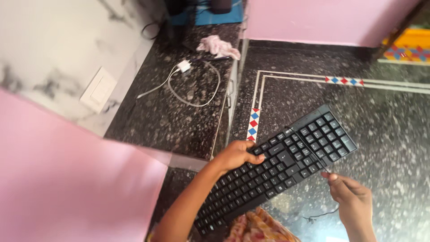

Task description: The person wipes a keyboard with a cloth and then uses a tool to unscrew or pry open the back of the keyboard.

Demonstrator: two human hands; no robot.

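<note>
In the head view, the person's left hand [236, 155] grips the upper edge of a black plastic computer keyboard [277, 166], thumb curled over the keys, holding it up tilted over a dark speckled stone floor [385, 130]. The right hand [354, 197] is just beside the keyboard's lower right edge, its fingers pinched closed on a thin dark tool [326, 171] whose tip touches the keys there; a thin black cord [322, 215] dangles below that hand. To the left, a dark speckled granite counter [165, 121] bears a white charger plug with a looped white cable [190, 85] and a crumpled pink cloth [218, 46]. A white wall switch [98, 89] sits on the marbled wall.
</note>
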